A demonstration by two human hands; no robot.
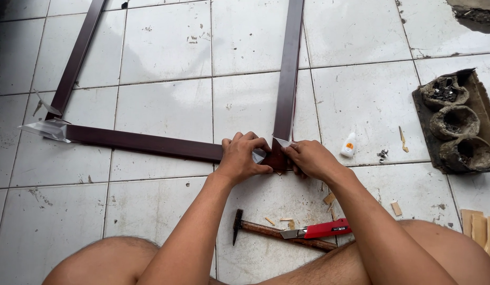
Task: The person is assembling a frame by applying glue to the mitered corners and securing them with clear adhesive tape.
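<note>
fingertips on dark frame corner film

On the floor lies a frame, its near right corner between the left hand and right hand (both touching it). A bottle stands just right of the right hand; a tray lies farther right. Nearer the person, a knife rests on a hammer.
</note>
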